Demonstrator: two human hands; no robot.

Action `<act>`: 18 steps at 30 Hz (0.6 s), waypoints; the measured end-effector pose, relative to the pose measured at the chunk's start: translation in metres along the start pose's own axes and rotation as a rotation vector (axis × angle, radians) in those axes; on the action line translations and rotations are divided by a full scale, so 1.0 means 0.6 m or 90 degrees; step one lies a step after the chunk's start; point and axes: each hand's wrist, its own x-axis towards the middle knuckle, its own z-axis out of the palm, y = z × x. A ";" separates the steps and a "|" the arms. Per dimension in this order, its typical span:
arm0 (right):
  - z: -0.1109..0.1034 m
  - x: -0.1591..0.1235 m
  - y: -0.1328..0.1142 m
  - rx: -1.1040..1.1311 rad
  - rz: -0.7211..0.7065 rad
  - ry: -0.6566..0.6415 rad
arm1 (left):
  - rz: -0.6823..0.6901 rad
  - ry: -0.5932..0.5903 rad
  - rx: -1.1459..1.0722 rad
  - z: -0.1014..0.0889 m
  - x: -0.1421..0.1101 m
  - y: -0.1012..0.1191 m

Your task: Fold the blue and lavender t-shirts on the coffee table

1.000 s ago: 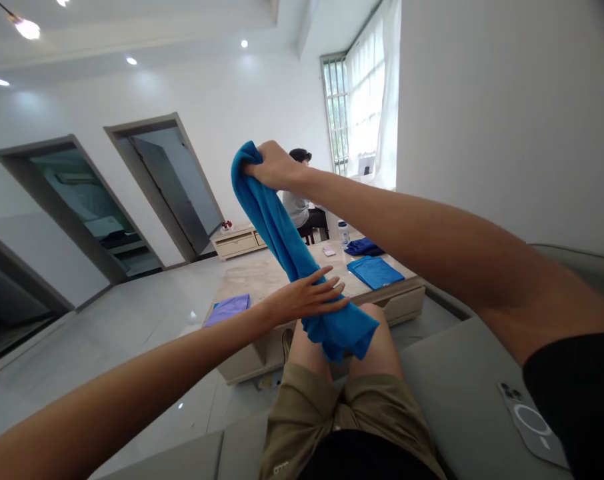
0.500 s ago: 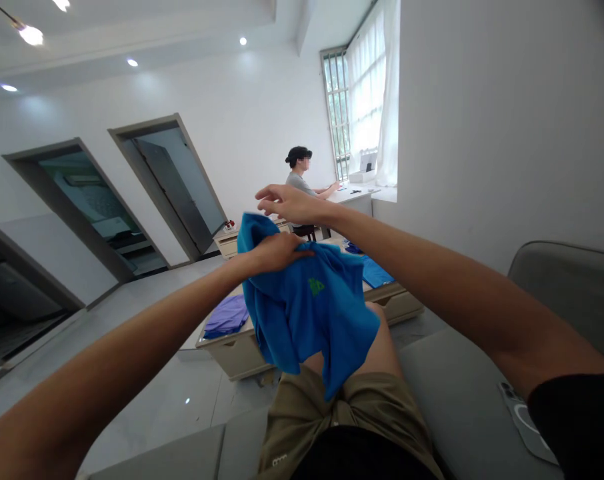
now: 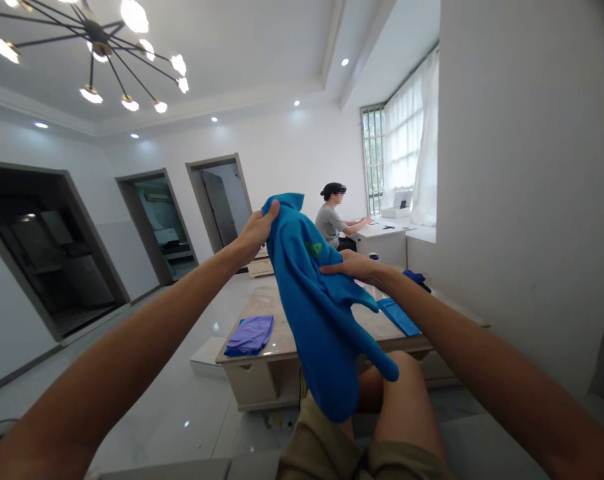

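Note:
A blue shirt with a green print hangs in loose folds in front of me, over my knees. My left hand is closed on its upper left edge, thumb over the cloth. Lower and to the right, my right hand pinches the shirt beside the print. Part of the print is hidden in the folds, and the shirt's lower end droops toward my lap.
A low coffee table stands before my knees. Folded purple cloth lies on its left, folded blue cloth on its right. Beyond, a person sits at a white desk near the window.
My right hand has come down from above the shirt and now grips it. My left hand has moved left, and the shirt hangs longer. The view has tilted up and turned left.

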 end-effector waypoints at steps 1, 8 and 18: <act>-0.003 0.009 0.000 -0.086 -0.024 0.047 | -0.008 0.022 -0.004 -0.013 0.004 -0.003; -0.111 0.003 -0.008 -0.593 -0.057 0.415 | -0.052 0.268 0.010 -0.136 0.033 -0.051; -0.178 -0.028 0.002 -0.215 -0.013 0.313 | -0.161 0.181 -0.057 -0.205 0.016 -0.114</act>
